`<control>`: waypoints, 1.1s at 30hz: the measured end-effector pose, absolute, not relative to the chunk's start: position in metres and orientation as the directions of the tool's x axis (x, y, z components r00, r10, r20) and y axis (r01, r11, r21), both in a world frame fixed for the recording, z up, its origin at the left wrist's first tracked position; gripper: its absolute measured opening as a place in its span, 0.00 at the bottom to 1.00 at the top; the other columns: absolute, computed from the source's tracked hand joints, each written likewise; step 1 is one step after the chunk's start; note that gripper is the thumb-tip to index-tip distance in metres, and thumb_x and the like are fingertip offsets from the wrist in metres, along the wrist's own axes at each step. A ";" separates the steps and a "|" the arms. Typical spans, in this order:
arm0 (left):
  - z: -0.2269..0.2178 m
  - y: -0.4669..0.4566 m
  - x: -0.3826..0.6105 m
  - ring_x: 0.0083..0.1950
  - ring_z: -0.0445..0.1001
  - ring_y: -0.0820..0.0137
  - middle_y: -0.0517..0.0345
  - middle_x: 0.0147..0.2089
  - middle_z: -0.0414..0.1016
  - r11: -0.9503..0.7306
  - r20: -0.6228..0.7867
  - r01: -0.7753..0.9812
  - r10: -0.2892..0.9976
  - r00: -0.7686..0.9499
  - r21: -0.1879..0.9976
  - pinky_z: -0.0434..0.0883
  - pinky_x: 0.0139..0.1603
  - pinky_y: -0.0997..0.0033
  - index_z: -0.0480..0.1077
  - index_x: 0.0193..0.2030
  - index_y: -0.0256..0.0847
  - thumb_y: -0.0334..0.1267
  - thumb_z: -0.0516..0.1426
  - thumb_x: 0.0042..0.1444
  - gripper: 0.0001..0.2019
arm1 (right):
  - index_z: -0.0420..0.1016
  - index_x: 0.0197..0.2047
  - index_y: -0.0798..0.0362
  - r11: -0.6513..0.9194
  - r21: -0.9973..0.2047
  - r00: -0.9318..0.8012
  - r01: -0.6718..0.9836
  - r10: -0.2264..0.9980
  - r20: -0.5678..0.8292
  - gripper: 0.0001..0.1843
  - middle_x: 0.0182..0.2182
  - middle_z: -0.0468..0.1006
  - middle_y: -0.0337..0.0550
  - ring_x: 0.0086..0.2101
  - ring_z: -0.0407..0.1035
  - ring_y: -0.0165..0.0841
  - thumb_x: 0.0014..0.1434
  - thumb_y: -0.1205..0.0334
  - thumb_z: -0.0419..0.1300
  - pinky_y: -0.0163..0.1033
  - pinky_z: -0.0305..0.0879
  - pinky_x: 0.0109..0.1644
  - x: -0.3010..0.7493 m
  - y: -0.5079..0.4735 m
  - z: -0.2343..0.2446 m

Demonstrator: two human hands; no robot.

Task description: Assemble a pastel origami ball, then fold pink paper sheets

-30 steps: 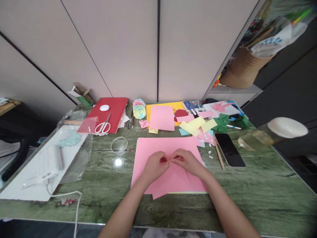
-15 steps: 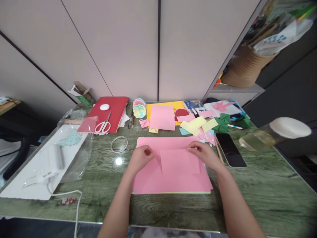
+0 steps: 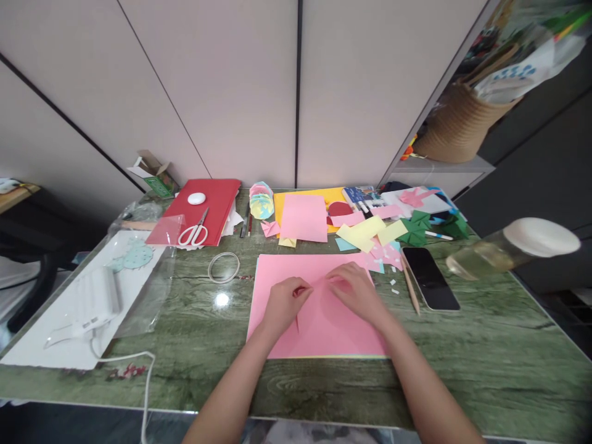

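Note:
A stack of large pink sheets (image 3: 324, 345) lies on the table in front of me, with thin edges of other colours showing beneath. Over it, my left hand (image 3: 285, 305) is closed in a pinch on a smaller piece of pink paper, whose edge shows below the fingers. My right hand (image 3: 355, 288) faces it from the other side, thumb and fingertips closed at the paper's upper part. The small paper blends into the pink stack, so its outline is hard to make out.
White scissors (image 3: 193, 234) rest on a red folder (image 3: 217, 203) at back left. Yellow paper strips (image 3: 363, 233) and a square pink sheet (image 3: 304, 217) lie behind the stack. A pencil (image 3: 411, 285), a phone (image 3: 430, 279) and a lidded bottle (image 3: 490, 256) are at right.
Both hands have moved closer together over the stack, the left going right and the right going left. The small pink paper, flat and wide before, now shows as a narrow edge.

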State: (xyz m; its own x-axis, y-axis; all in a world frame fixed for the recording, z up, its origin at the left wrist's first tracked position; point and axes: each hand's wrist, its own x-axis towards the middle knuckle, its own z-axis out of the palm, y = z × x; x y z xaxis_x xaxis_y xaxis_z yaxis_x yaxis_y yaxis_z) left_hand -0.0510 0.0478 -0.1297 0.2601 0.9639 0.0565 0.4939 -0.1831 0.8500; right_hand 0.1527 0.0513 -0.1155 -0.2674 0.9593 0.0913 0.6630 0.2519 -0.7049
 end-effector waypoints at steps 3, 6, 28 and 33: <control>-0.128 0.043 -0.046 0.30 0.69 0.71 0.60 0.28 0.74 -0.227 0.068 0.498 0.946 0.318 0.837 0.64 0.33 0.73 0.74 0.31 0.42 0.37 0.57 0.53 0.05 | 0.72 0.31 0.48 0.304 -0.678 -0.326 0.669 0.940 0.100 0.03 0.34 0.76 0.42 0.42 0.63 0.39 0.52 0.64 0.58 0.47 0.54 0.48 0.138 0.046 -0.113; -0.126 0.041 -0.045 0.31 0.70 0.70 0.59 0.29 0.74 -0.254 0.078 0.497 0.935 0.347 0.830 0.64 0.34 0.73 0.74 0.31 0.42 0.38 0.57 0.54 0.05 | 0.70 0.27 0.49 0.312 -0.666 -0.336 0.677 0.937 0.098 0.03 0.32 0.75 0.40 0.40 0.64 0.38 0.49 0.66 0.58 0.46 0.54 0.47 0.135 0.045 -0.110; -0.123 0.062 -0.072 0.30 0.69 0.72 0.59 0.27 0.72 -0.083 0.028 0.345 0.987 0.160 0.935 0.65 0.31 0.75 0.70 0.28 0.38 0.39 0.57 0.52 0.07 | 0.69 0.47 0.49 0.059 -0.836 -0.102 0.546 0.995 0.004 0.18 0.33 0.74 0.40 0.33 0.67 0.33 0.56 0.51 0.53 0.37 0.62 0.37 0.184 0.057 -0.112; -0.121 0.058 -0.068 0.36 0.72 0.70 0.58 0.33 0.74 -0.108 0.025 0.368 0.975 0.222 0.924 0.67 0.40 0.71 0.70 0.32 0.39 0.31 0.56 0.49 0.04 | 0.74 0.31 0.51 0.047 -0.861 -0.171 0.506 0.984 -0.047 0.12 0.30 0.76 0.40 0.33 0.68 0.33 0.55 0.53 0.56 0.36 0.61 0.36 0.162 0.051 -0.111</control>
